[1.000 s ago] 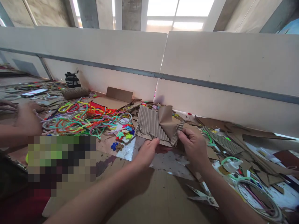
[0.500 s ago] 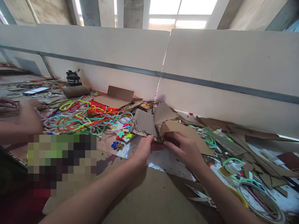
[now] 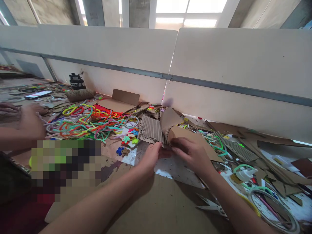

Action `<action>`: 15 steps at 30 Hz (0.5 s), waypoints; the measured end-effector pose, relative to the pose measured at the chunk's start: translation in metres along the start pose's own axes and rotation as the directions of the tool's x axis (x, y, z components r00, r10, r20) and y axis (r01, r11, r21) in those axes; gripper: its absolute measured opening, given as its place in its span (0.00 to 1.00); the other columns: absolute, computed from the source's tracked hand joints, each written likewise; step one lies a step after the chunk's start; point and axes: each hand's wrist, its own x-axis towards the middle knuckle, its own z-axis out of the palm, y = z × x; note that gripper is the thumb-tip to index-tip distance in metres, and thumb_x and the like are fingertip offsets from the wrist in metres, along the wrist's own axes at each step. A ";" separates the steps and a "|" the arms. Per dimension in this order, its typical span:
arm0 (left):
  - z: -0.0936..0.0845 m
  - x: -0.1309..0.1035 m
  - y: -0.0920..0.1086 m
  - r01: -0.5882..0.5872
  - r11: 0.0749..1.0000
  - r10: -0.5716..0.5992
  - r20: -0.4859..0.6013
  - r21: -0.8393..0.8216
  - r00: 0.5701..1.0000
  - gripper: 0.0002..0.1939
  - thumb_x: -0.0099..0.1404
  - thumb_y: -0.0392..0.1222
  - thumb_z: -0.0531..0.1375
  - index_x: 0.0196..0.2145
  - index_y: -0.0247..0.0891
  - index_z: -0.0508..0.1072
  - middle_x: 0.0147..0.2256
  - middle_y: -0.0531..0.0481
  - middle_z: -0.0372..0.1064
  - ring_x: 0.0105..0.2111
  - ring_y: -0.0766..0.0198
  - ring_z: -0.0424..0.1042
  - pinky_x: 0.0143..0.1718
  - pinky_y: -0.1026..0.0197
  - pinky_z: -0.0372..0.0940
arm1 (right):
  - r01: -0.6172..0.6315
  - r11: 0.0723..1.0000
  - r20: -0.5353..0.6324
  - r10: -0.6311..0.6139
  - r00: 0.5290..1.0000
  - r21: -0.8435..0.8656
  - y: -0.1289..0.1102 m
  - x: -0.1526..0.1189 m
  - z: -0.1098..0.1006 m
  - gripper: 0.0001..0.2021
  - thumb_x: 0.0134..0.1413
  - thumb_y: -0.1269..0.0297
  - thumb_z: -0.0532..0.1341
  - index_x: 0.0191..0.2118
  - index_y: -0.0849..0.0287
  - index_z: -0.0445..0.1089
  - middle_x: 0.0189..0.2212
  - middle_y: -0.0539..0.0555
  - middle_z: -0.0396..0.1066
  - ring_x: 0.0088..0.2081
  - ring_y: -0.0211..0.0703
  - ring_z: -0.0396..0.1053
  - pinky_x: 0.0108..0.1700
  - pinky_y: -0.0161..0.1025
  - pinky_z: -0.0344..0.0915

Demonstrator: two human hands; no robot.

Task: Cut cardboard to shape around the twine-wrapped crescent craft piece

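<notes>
A cardboard piece with a corrugated, ridged face (image 3: 150, 128) is held up over the table, with curved cardboard flaps (image 3: 170, 120) beside it on the right. My left hand (image 3: 153, 154) grips its lower edge, thumb on top and fingers underneath. Bent fingers of my right hand (image 3: 188, 151) press on the lower edge of the curved brown cardboard (image 3: 192, 138), close to my left fingertips. What lies between those fingertips is hidden. Scissors (image 3: 212, 206) lie partly open below my right forearm.
Tangled colourful pipe cleaners (image 3: 85, 123) and small felt-like flowers (image 3: 126, 139) lie left. A glue bottle (image 3: 243, 175) and tape roll (image 3: 273, 208) are at right. Another person's arm (image 3: 21, 126) rests far left. A white panel (image 3: 97, 45) stands behind the table.
The view has shifted very slightly. Both hands keep nearly the same hold on the cardboard.
</notes>
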 end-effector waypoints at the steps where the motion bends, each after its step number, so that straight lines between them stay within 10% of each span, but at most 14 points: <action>1: 0.000 0.000 -0.002 -0.005 1.000 0.005 0.000 0.025 1.000 0.14 0.61 0.48 0.57 0.28 0.36 0.77 0.29 0.38 0.80 0.35 0.49 0.80 0.48 0.48 0.72 | 0.011 0.997 -0.023 -0.013 1.000 -0.071 -0.003 -0.002 0.003 0.11 0.65 0.62 0.61 0.48 0.59 0.77 0.43 0.57 0.82 0.42 0.52 0.80 0.41 0.41 0.70; 15: 0.010 -0.004 -0.002 -0.004 0.999 0.003 0.030 0.050 1.000 0.17 0.61 0.43 0.54 0.24 0.36 0.79 0.33 0.36 0.82 0.37 0.49 0.80 0.52 0.47 0.71 | 0.089 0.844 -0.214 -0.234 0.948 -0.529 -0.003 -0.009 0.022 0.14 0.70 0.70 0.54 0.36 0.63 0.76 0.26 0.58 0.77 0.29 0.52 0.73 0.35 0.44 0.56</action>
